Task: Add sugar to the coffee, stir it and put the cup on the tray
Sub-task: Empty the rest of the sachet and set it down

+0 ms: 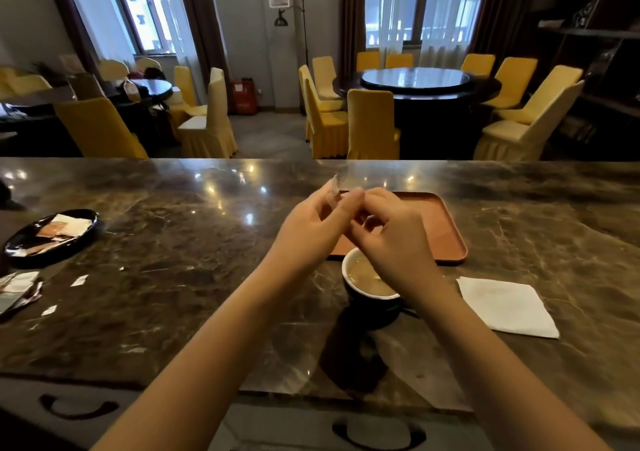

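A dark cup (363, 308) with a white inside holds light brown coffee and stands on the marble counter, just in front of the orange tray (440, 228). Both of my hands meet above the cup. My left hand (311, 228) pinches a small, blurred clear or pale packet (335, 187) that sticks up from its fingertips. My right hand (388, 239) grips the same item from the right, its fingers curled; the part inside the fingers is hidden. The tray carries nothing that I can see.
A black oval dish (20, 248) with sugar packets sits at the far left, with torn wrappers (17, 293) and paper scraps in front of it. A folded white napkin (505, 305) lies right of the cup. Drawer handles show below the counter edge.
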A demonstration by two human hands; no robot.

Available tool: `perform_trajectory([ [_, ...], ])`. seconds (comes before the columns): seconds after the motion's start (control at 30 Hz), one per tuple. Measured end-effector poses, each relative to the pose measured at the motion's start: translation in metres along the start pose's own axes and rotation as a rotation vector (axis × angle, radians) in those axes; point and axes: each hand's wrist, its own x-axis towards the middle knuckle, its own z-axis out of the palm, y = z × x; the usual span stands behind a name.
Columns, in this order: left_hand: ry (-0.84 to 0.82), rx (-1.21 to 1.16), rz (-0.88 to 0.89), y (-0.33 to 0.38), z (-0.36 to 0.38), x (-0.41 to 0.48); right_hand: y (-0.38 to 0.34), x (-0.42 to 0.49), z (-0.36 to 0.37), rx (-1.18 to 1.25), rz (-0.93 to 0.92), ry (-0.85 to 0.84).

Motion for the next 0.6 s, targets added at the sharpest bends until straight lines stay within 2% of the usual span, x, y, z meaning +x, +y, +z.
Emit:
perform_trajectory([
  [0.13,-0.078,-0.069,-0.125,-0.006,-0.023,-0.007,-0.003,0.000,0.003,-0.045,-0.046,-0.218],
  [0.3,-0.120,-0.112,-0.171,-0.012,-0.042,-0.017,-0.011,0.017,0.004,-0.100,-0.044,-0.096],
  [0.47,-0.164,-0.135,-0.216,-0.021,-0.056,-0.022,-0.020,0.032,0.017,-0.139,-0.070,-0.280],
  [0.6,-0.069,-0.054,-0.241,-0.039,-0.064,-0.029,-0.018,0.030,0.026,-0.068,-0.022,-0.281],
])
